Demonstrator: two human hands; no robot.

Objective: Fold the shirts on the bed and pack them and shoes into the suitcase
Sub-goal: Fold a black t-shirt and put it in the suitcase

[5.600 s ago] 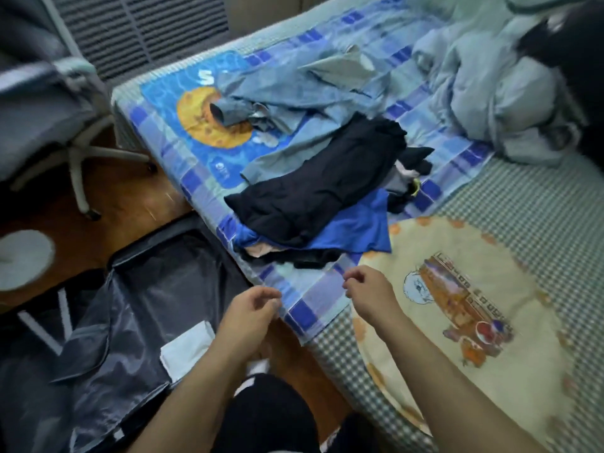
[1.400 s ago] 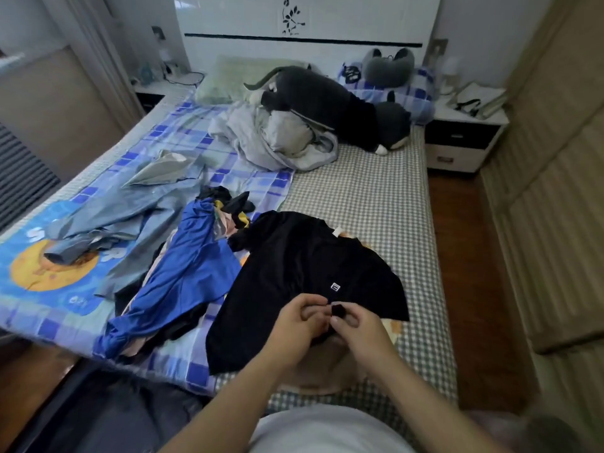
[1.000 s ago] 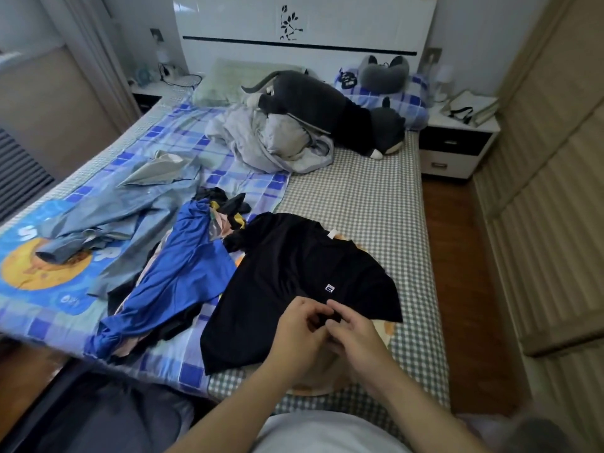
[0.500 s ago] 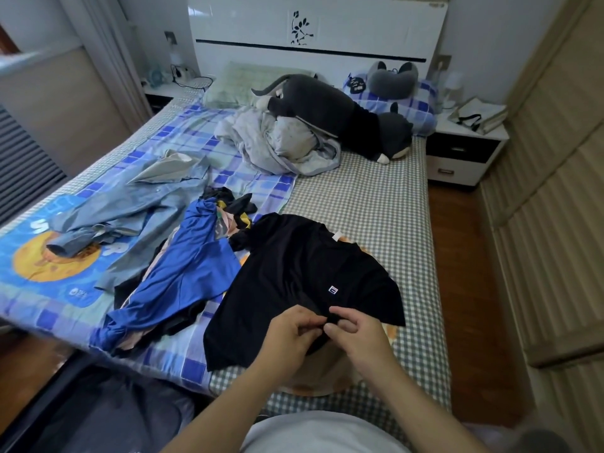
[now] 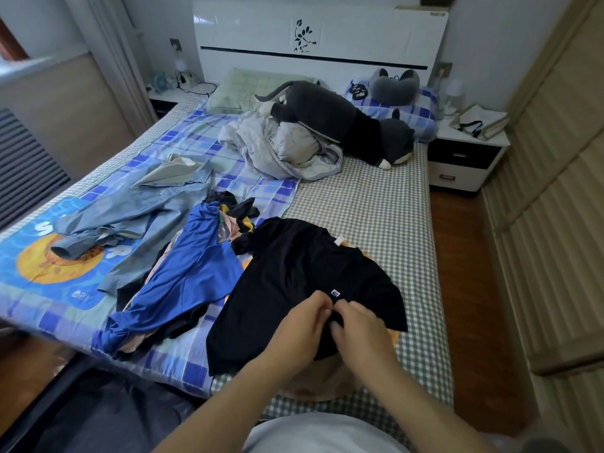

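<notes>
On the near side of the bed, folding looks barely begun.

Spread on the checked sheet of the bed (image 5: 376,204), the black shirt (image 5: 294,282) lies mostly flat; the left hand (image 5: 300,325) and right hand (image 5: 356,328) meet at its lower middle, fingers curled and pinching the cloth. Beside it the blue shirt (image 5: 183,282) and the pale denim shirt (image 5: 140,217) lie crumpled, unfolded. By my reading nothing is packed: the suitcase (image 5: 98,416) shows only as a dark edge below, and no shoes are visible.
</notes>
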